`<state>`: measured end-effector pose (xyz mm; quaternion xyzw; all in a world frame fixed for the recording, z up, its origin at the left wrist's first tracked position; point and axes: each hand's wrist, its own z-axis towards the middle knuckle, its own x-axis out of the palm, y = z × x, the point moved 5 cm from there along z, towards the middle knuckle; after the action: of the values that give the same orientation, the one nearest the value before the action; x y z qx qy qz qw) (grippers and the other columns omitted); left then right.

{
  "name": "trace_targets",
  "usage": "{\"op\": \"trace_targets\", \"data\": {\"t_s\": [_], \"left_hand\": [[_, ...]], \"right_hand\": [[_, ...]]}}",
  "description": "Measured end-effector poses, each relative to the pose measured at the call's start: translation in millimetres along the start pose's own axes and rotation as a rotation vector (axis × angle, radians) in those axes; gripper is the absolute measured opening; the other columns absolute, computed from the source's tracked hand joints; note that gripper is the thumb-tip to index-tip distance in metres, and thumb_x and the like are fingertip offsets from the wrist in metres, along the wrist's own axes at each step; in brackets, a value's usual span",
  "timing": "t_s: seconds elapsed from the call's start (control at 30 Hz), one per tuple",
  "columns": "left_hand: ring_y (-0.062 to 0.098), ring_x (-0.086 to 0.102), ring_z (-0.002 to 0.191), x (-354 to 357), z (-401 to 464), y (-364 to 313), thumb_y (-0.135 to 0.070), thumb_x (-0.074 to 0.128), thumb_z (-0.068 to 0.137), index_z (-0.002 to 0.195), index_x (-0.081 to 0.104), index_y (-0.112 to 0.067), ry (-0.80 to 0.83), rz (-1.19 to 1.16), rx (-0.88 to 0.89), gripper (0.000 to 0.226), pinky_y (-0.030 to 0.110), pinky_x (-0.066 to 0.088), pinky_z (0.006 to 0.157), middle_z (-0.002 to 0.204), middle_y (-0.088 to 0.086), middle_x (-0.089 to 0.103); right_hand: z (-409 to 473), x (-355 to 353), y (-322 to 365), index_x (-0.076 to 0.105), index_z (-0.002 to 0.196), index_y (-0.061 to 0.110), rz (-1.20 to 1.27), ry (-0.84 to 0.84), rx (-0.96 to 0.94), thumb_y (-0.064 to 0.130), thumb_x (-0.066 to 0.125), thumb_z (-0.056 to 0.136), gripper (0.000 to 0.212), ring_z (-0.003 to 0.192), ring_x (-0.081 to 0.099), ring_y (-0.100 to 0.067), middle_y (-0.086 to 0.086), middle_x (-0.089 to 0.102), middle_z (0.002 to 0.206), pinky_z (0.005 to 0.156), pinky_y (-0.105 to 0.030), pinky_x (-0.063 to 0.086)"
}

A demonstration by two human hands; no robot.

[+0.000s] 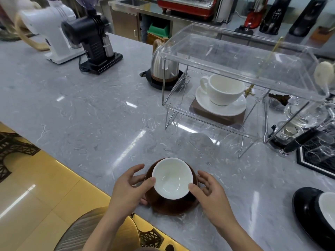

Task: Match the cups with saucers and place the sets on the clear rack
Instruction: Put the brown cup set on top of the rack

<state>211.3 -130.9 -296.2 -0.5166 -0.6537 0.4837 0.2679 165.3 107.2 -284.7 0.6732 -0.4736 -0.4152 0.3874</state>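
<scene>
A brown cup [172,178] with a white inside stands on a brown saucer [170,207] near the counter's front edge. My left hand [128,189] grips the set from the left, thumb on the cup's rim, fingers at the saucer's edge. My right hand [210,191] holds it the same way from the right. The clear rack [235,69] stands further back on the right. On its lower shelf a white cup [224,88] sits on a white saucer [220,105]. A black cup [326,207] on a black saucer [306,212] lies at the right edge.
A kettle [163,66] on its base stands left of the rack. Two grinders, one white [52,31] and one black [92,38], are at the back left. Glassware [299,120] and a black mat [317,156] crowd the right side. The grey marble counter [81,115] stretches to the left.
</scene>
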Motion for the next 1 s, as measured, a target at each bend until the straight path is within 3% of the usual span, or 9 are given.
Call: {"op": "trace_targets", "data": {"t_s": [0.27, 0.33, 0.43, 0.5, 0.63, 0.83, 1.0], "left_hand": [[0.024, 0.077, 0.073, 5.0, 0.7, -15.3, -0.022, 0.078, 0.083, 0.125, 0.067, -0.017, 0.004, 0.019, 0.021, 0.044, 0.039, 0.063, 0.059, 0.109, 0.003, 0.077], [0.028, 0.076, 0.068, 5.9, 1.1, -20.1, -0.023, 0.080, 0.082, 0.125, 0.068, -0.016, 0.006, 0.013, 0.025, 0.045, 0.040, 0.063, 0.059, 0.107, 0.002, 0.077], [0.036, 0.074, 0.063, 6.5, 1.1, -29.3, -0.034, 0.083, 0.073, 0.123, 0.069, -0.015, 0.009, 0.002, 0.034, 0.055, 0.042, 0.063, 0.061, 0.103, 0.003, 0.079], [0.036, 0.073, 0.062, 6.8, 1.2, -37.5, -0.039, 0.079, 0.066, 0.122, 0.069, -0.016, 0.008, -0.004, 0.047, 0.061, 0.043, 0.063, 0.061, 0.101, 0.005, 0.079], [0.034, 0.072, 0.058, 6.1, 0.4, -58.8, -0.039, 0.078, 0.065, 0.119, 0.071, -0.015, 0.006, -0.016, 0.094, 0.059, 0.043, 0.063, 0.059, 0.089, 0.006, 0.080], [0.029, 0.069, 0.055, 3.7, -5.7, -93.2, -0.030, 0.084, 0.072, 0.119, 0.071, -0.011, 0.002, -0.028, 0.166, 0.052, 0.038, 0.062, 0.056, 0.078, 0.005, 0.079], [0.027, 0.069, 0.052, 1.8, -10.1, -119.8, -0.021, 0.077, 0.083, 0.115, 0.072, -0.011, -0.015, -0.031, 0.218, 0.034, 0.035, 0.060, 0.053, 0.067, 0.007, 0.077]], "right_hand": [[0.8, -7.5, 11.9, 0.050, 0.140, 0.018, 0.017, -0.036, -0.007, 0.021, 0.073, 0.086, 0.058, 0.100, 0.057, 0.009, 0.011, 0.059, 0.121, 0.067, 0.000, 0.047], [0.4, -9.9, 17.2, 0.051, 0.139, 0.019, 0.031, -0.042, -0.018, 0.021, 0.074, 0.086, 0.057, 0.103, 0.059, 0.006, 0.013, 0.060, 0.119, 0.074, -0.007, 0.052], [-0.5, -13.3, 25.5, 0.052, 0.138, 0.019, 0.046, -0.054, -0.019, 0.023, 0.074, 0.085, 0.057, 0.110, 0.064, -0.008, 0.014, 0.062, 0.121, 0.090, -0.029, 0.057], [-0.7, -16.3, 32.6, 0.055, 0.135, 0.019, 0.057, -0.058, -0.025, 0.022, 0.074, 0.086, 0.053, 0.103, 0.068, -0.011, 0.013, 0.065, 0.117, 0.085, -0.030, 0.059], [-0.7, -23.1, 51.4, 0.065, 0.125, 0.019, 0.040, -0.061, -0.065, 0.020, 0.072, 0.088, 0.038, 0.073, 0.070, -0.015, -0.009, 0.075, 0.094, 0.066, -0.027, 0.059], [-3.4, -29.9, 82.5, 0.067, 0.121, 0.022, 0.048, -0.056, -0.140, 0.021, 0.071, 0.087, 0.034, 0.072, 0.073, -0.014, 0.008, 0.077, 0.090, 0.067, -0.029, 0.058], [-6.0, -35.2, 106.1, 0.068, 0.117, 0.019, 0.080, -0.039, -0.191, 0.018, 0.070, 0.088, 0.030, 0.063, 0.070, -0.014, 0.000, 0.076, 0.098, 0.059, -0.026, 0.057]]}}
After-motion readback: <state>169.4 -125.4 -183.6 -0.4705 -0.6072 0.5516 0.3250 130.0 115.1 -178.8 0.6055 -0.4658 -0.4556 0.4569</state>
